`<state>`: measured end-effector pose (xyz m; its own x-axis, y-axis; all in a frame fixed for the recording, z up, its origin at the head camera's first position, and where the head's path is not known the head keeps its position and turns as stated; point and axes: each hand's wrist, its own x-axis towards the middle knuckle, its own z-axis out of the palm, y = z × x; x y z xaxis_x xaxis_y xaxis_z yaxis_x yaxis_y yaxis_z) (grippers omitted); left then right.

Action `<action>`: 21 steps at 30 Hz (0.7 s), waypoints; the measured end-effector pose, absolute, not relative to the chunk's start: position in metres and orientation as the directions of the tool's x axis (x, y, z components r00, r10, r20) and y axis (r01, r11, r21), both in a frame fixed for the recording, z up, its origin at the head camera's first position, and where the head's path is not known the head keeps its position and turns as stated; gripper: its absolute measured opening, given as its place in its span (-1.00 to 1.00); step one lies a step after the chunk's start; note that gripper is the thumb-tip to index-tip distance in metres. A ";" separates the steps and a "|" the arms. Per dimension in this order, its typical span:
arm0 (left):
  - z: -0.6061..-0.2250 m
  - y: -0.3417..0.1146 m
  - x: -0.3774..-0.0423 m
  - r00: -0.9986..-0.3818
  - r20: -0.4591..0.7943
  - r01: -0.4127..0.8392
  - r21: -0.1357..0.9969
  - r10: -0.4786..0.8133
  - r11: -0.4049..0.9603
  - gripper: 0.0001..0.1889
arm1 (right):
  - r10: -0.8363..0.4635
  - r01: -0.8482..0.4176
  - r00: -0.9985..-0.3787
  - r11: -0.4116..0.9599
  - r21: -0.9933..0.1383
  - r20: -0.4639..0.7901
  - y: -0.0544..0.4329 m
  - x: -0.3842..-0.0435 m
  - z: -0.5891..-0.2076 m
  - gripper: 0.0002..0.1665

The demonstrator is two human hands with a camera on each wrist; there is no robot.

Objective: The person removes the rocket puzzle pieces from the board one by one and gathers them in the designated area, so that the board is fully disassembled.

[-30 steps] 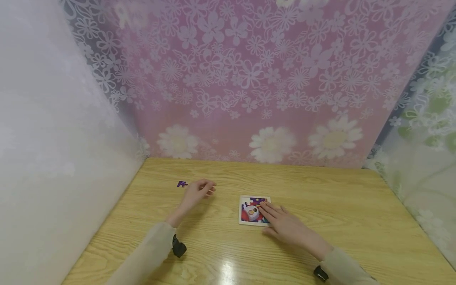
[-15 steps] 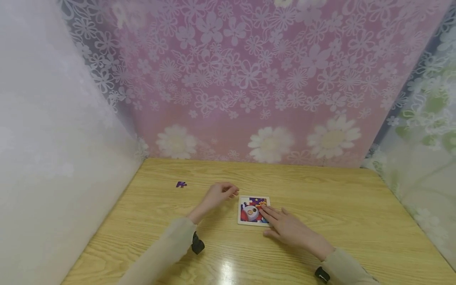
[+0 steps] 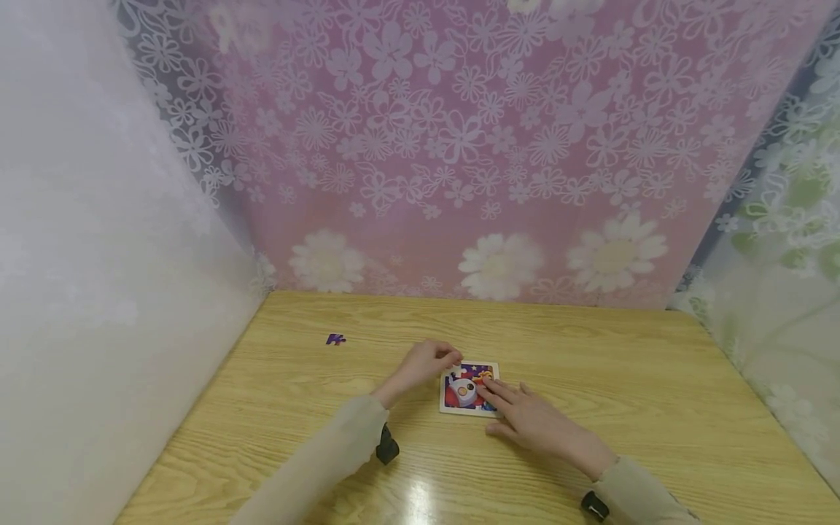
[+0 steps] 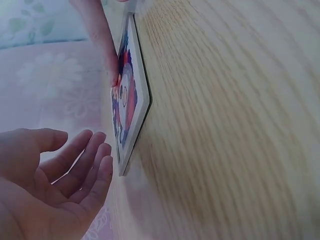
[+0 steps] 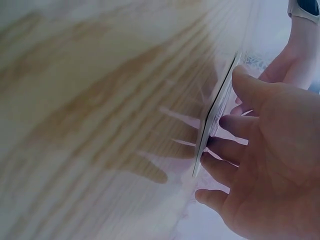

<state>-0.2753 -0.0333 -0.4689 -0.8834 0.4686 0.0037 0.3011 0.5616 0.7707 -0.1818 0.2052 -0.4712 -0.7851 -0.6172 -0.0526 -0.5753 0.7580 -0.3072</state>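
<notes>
A small jigsaw puzzle in a white frame [image 3: 462, 396] lies flat on the table, with a white cartoon figure on purple and red. A pale gap shows at its upper left. My left hand [image 3: 433, 361] is at that corner, its fingers loosely bent. In the left wrist view the left hand [image 4: 55, 180] has its thumb apart from the fingers and nothing visible between them. My right hand [image 3: 531, 419] rests straight fingertips on the puzzle's right side, covering part of it. A loose purple puzzle piece [image 3: 335, 340] lies at the back left.
The wooden table [image 3: 623, 379] meets a pink flowered backdrop [image 3: 426, 182] at its far edge. A pale wall [image 3: 118, 240] borders the left, and a leaf-patterned cloth [image 3: 781, 306] the right.
My left hand has moved right, from near the loose piece to the puzzle's upper left corner. The right hand has stayed on the puzzle, and the loose piece lies where it was.
</notes>
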 end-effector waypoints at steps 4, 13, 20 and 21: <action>-0.472 -0.030 -0.279 -0.877 -0.013 0.307 0.755 0.481 0.580 -0.69 | -0.630 -0.592 -0.775 0.749 -0.298 -0.044 0.205 -0.182 -0.471 -0.27; -0.473 -0.022 -0.280 -0.877 -0.036 0.297 0.742 0.479 0.601 -0.73 | -0.628 -0.603 -0.778 0.752 -0.266 -0.013 0.204 -0.181 -0.475 -0.27; -0.476 -0.017 -0.281 -0.899 -0.057 0.244 0.760 0.435 0.603 -0.70 | -0.620 -0.593 -0.785 0.758 -0.273 -0.018 0.202 -0.179 -0.472 -0.28; -0.476 -0.017 -0.281 -0.901 -0.064 0.233 0.765 0.430 0.600 -0.69 | -0.617 -0.589 -0.787 0.761 -0.272 -0.021 0.202 -0.179 -0.472 -0.28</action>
